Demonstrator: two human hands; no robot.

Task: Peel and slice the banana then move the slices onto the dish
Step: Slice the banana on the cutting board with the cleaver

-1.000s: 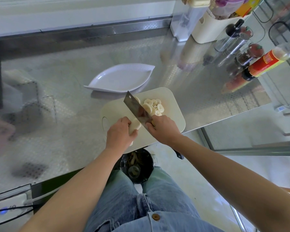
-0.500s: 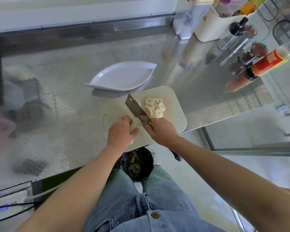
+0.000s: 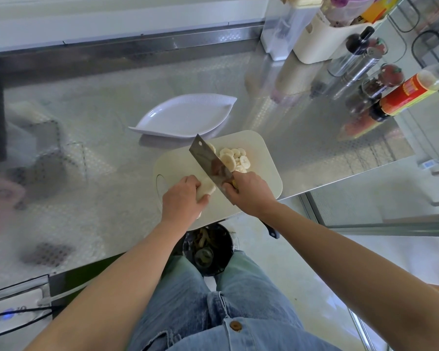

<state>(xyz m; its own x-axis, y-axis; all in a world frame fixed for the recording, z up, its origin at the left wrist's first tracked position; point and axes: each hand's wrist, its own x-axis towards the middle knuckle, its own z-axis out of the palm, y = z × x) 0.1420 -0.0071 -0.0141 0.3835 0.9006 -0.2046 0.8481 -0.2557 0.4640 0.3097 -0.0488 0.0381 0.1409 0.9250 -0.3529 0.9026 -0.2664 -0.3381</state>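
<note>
A cream cutting board (image 3: 261, 150) lies at the steel counter's front edge. My left hand (image 3: 181, 198) pins the remaining peeled banana piece (image 3: 207, 190) on the board. My right hand (image 3: 249, 192) grips a cleaver (image 3: 209, 162); its blade is lifted and tilted, with its edge next to the banana's cut end. Several banana slices (image 3: 235, 158) are piled on the board to the right of the blade. An empty white leaf-shaped dish (image 3: 185, 116) sits just behind the board.
Bottles, spice jars and a cream container (image 3: 322, 44) crowd the counter's far right. A red-labelled sauce bottle (image 3: 411, 93) stands near the right edge. A dark bin (image 3: 208, 249) with peel is on the floor between my knees. A power strip (image 3: 13, 310) is at lower left.
The cleaver chopped down onto the banana half a second ago, and the blade has risen again. My left hand has kept holding the shortening banana piece.
</note>
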